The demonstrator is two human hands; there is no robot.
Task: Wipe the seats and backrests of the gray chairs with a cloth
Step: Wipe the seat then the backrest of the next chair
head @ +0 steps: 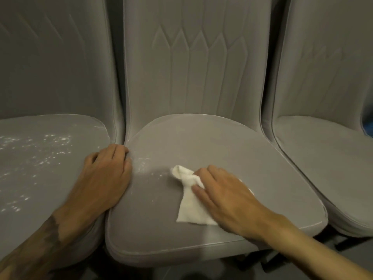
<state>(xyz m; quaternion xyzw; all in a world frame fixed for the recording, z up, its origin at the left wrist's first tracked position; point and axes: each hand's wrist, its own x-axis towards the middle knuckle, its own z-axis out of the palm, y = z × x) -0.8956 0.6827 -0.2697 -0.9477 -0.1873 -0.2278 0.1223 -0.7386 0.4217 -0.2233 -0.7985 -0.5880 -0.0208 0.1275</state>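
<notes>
Partly under the right grip (226,194), white cloth (190,209) on middle seat (212,142)

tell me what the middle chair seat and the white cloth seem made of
Middle seat: likely smooth gray faux leather or vinyl, judging by its soft sheen and piped edge, though a tight fabric is possible. Cloth: soft, matte white fabric, perhaps cotton; it bunches and folds under the right hand.

Middle gray seat (222,150) bears crumpled white cloth (189,207); white specks (145,164) near left edge.
</notes>
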